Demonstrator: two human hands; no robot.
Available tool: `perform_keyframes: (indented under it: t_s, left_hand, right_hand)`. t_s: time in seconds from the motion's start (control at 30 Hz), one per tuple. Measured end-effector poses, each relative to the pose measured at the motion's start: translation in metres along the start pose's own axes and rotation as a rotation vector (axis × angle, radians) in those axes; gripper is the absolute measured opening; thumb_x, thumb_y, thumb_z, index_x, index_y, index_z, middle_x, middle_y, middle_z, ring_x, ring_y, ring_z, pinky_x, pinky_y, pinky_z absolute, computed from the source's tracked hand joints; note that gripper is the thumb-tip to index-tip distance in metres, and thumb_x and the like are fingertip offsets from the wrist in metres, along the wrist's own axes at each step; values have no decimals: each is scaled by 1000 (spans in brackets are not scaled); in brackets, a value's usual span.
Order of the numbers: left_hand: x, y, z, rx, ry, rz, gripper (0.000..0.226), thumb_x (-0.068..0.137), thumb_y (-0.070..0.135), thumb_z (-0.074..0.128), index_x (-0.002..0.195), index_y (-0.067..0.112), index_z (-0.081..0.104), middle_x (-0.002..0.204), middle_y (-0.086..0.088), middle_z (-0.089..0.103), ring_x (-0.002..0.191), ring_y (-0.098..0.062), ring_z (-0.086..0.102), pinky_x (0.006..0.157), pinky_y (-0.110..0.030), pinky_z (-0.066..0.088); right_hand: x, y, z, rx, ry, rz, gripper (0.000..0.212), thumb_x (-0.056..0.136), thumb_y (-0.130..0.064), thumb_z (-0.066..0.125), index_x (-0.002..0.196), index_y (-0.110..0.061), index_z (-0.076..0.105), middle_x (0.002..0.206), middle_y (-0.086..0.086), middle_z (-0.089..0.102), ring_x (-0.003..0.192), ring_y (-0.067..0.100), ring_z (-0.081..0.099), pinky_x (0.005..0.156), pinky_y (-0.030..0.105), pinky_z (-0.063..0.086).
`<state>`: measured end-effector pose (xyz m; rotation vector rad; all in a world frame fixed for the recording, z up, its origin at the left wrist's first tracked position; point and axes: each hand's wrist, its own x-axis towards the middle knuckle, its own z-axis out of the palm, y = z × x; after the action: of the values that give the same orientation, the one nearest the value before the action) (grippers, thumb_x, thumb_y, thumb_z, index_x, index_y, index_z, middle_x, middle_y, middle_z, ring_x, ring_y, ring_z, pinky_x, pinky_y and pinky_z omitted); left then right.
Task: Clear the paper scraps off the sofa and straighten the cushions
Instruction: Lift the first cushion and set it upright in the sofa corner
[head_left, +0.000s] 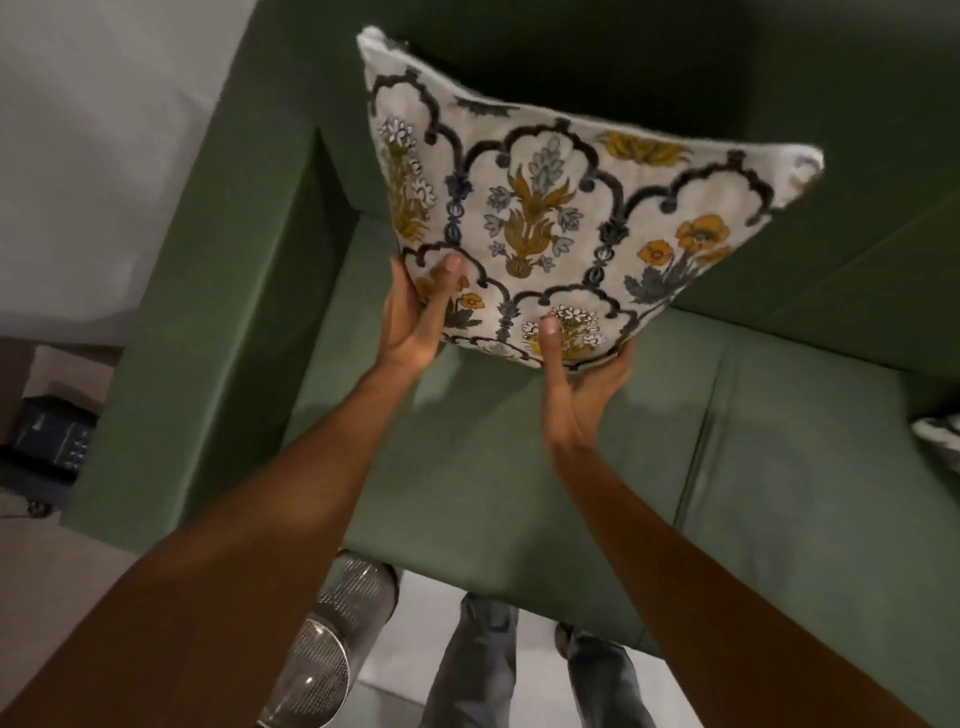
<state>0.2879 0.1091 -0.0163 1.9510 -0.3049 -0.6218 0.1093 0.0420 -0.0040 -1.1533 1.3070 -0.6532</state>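
At the far left a dark box sat on the floor beside the sofa, outside its arm. Near the sofa's front edge stood a mesh bin, likely there to take scraps; none showed on the seat. The left hand gripped the cushion at its lower left corner, thumb on the printed face, fingers hidden behind. The right hand clasped the bottom edge, thumb up the front, palm beneath. Held so from below, the cushion hung clear of the seat, over the sofa's left end near the back corner, probably on its way to stand against the backrest. Its face tipped toward the wearer, its long axis running left to right, the right top corner lower. A second cushion peeked in at the seat's right edge.
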Motion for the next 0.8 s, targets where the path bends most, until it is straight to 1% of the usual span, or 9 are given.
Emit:
perform_keyframes:
  t_s: [0.1,0.23,0.33,0.4,0.43,0.5,0.6,0.7,0.8]
  left_hand:
    - [-5,7,23,13,6,-3,57,79,87,61,128,69,37,127,34,61,115,21,57,108,-22,45]
    - [-38,-4,33,51,187,37,75,97,68,56,156,28,35,154,2,53,142,-16,51,123,-47,39]
    - [-84,-24,65,176,388,-325,92,90,80,50,153,13,43,155,-18,48,147,-35,43,125,-51,31]
    - [-168,11,162,182,343,-488,82,94,71,56,137,1,53,142,-28,52,138,-43,48,119,-51,34]
    - [-185,10,167,177,332,-547,74,96,66,59,125,-2,58,132,-30,57,130,-45,53,114,-51,37]
    - [-229,14,203,228,253,-399,67,95,64,59,104,-2,62,111,-27,62,113,-44,60,103,-47,42]
    - [-268,21,239,309,57,-236,68,89,73,47,94,7,60,97,-14,62,98,-35,60,96,-45,46]
    - [-274,20,253,363,-79,-78,58,93,70,48,98,12,58,98,-6,62,98,-28,59,99,-46,48]
    - [-262,27,268,363,-157,-38,64,95,70,50,122,13,59,122,-8,64,118,-27,58,111,-42,45]
  right_hand:
    - [3,5,-20,-70,22,42,119,76,-83,71,167,-36,12,170,-11,19,142,-5,28,125,36,22]
    - [0,7,-39,-73,-34,49,107,83,-74,74,165,-43,14,171,-11,18,155,13,30,130,49,30]
    - [-9,7,-61,-55,1,103,105,83,-73,75,165,-46,14,173,-14,16,161,16,25,129,58,33]
    - [1,7,-171,15,86,136,104,84,-73,73,165,-48,13,175,-13,14,163,18,23,130,60,31]
    - [-3,10,-174,-6,84,153,103,85,-73,72,165,-47,12,176,-12,14,163,19,22,130,60,30]
    - [-5,25,-221,13,147,184,103,87,-70,71,167,-42,13,178,-7,15,163,20,22,131,58,29]
    - [-15,47,-270,29,262,246,97,92,-58,73,168,-29,21,176,3,24,161,23,28,131,56,31]
    - [-33,60,-287,10,272,305,95,93,-61,70,168,-34,18,175,2,24,159,26,31,129,55,33]
    - [-37,61,-304,14,305,306,99,89,-70,64,168,-33,18,175,1,24,159,27,33,127,52,35]
